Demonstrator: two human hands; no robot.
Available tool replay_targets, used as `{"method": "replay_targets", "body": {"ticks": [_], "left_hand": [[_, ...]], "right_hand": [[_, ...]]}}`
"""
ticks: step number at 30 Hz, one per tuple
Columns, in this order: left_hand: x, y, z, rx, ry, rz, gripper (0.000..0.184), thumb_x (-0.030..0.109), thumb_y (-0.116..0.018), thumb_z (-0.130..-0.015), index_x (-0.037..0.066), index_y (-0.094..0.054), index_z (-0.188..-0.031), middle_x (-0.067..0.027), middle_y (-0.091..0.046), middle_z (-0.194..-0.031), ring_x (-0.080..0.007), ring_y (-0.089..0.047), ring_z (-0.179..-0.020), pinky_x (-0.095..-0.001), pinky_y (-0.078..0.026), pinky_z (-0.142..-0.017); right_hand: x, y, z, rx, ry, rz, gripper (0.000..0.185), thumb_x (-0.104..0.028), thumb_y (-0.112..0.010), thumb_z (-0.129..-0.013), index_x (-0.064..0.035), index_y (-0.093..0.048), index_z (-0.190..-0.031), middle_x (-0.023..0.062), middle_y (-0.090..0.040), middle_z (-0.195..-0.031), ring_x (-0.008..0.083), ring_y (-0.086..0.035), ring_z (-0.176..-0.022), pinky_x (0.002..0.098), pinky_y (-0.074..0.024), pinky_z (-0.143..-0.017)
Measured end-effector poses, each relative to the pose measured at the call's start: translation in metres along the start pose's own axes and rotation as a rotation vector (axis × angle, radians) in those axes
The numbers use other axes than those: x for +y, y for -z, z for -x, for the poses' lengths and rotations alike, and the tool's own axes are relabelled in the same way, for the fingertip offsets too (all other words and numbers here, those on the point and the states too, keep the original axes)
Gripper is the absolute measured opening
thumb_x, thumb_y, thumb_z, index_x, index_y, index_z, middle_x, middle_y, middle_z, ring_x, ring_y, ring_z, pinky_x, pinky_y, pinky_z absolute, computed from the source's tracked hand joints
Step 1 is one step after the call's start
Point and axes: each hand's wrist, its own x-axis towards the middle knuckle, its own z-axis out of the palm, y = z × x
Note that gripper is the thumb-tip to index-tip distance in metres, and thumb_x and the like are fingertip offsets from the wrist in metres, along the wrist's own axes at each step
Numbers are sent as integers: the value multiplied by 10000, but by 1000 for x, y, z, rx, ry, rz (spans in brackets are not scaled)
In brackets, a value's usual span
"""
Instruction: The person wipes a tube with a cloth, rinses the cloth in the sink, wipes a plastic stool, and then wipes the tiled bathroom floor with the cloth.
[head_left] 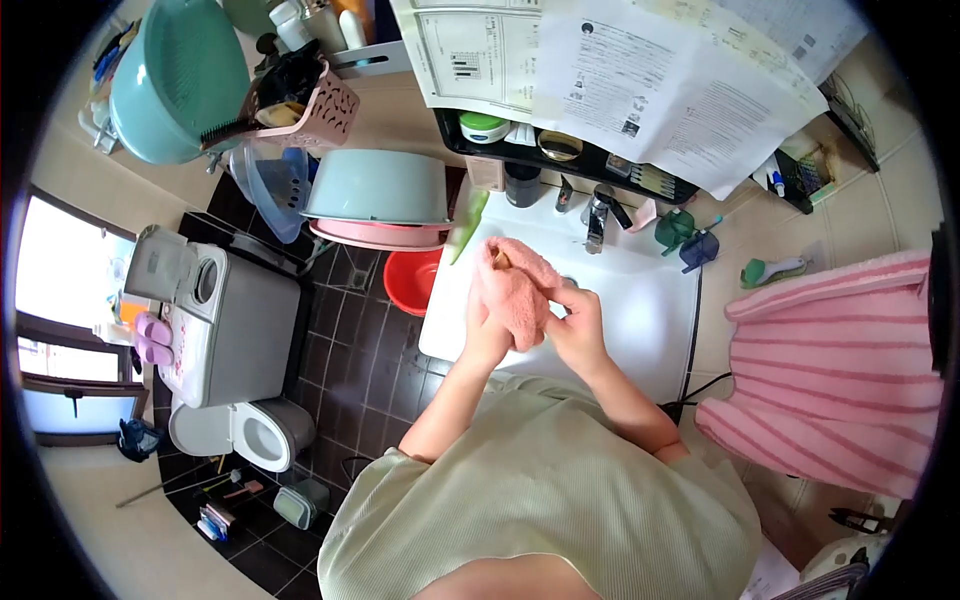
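Observation:
A small pink towel, fluffy and bunched up, hangs between my hands over the white washbasin. My left hand is closed on its left side, with most of the fingers covered by the cloth. On the right, my right hand pinches the towel's lower right edge. Something tan shows in the fold at the top; whether it is a fingertip or an object I cannot tell. The chrome faucet stands behind the towel, at the back of the basin.
A black shelf with jars and paper sheets hangs above the basin. Stacked basins and a red bucket are on the left. A pink striped towel hangs on the right. Farther left are a toilet and a washing machine.

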Motion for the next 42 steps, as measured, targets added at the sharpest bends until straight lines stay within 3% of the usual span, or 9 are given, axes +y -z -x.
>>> {"method": "replay_targets", "body": {"ticks": [8,9,11,17,19,26,29,37,42], "left_hand": [[-22,12,-2,-39,215,152,336,165,-532,-864,-23,-417,-1117,-159,-581,-973,-247,-579,-946,-366,-441,-912],[-16,16,-3,14,313,-26,317,187,-542,-880,-6,-433,-1107,-135,-575,-947,-229,-581,-918,-338,-466,-860],[-22,28,-7,1,56,-733,289,180,-530,-889,9,-443,-1105,-113,-571,-915,-206,-582,-889,-316,-480,-814],[-7,-9,-19,-93,377,-26,219,187,-467,-924,17,-497,-1059,-64,-577,-805,-113,-560,-593,-234,-470,-453],[-11,-14,-21,-115,368,-21,223,190,-466,-926,14,-520,-1053,-72,-586,-817,-113,-566,-606,-244,-483,-460],[-24,-1,-29,-313,652,156,326,145,-481,-922,-9,-460,-1208,-119,-605,-977,-178,-622,-801,-290,-540,-627],[-18,-6,-33,-434,750,147,400,154,-569,-868,-2,-450,-1217,-123,-617,-918,-186,-637,-743,-309,-546,-520],[-31,-24,-36,-506,716,291,304,119,-629,-836,-7,-519,-1090,-112,-618,-838,-191,-633,-732,-391,-561,-765],[-21,-38,-41,-377,754,110,225,134,-541,-894,-27,-514,-1050,-93,-585,-759,-170,-594,-563,-354,-579,-641]], "right_hand": [[-23,26,-16,40,522,500,143,-114,-716,-623,-35,-666,-732,72,-650,-719,205,-599,-607,289,-457,-555],[-25,29,-15,45,537,446,130,-128,-724,-618,-53,-660,-704,61,-638,-689,195,-590,-575,281,-448,-525],[-26,35,-14,65,567,352,84,-96,-716,-645,-64,-673,-709,50,-610,-620,157,-543,-480,243,-414,-475],[-32,38,-28,104,244,203,288,-35,-669,-744,-42,-662,-1031,20,-518,-669,103,-467,-558,233,-393,-517],[-31,42,-31,38,149,179,395,-38,-663,-765,-44,-613,-1157,30,-469,-760,104,-446,-624,230,-398,-566],[-17,61,-31,48,99,17,287,-36,-591,-829,-25,-635,-1112,4,-457,-839,65,-415,-695,183,-331,-587],[-17,73,-31,82,21,-65,239,-20,-552,-857,-16,-647,-1076,-6,-463,-850,48,-428,-710,175,-323,-586],[-14,91,-26,119,82,30,272,-45,-592,-832,-30,-642,-1098,-22,-447,-862,30,-416,-688,168,-312,-574],[-16,92,-24,118,12,-1,352,-68,-612,-823,-21,-599,-1171,-34,-433,-865,25,-413,-681,165,-314,-580]]}}
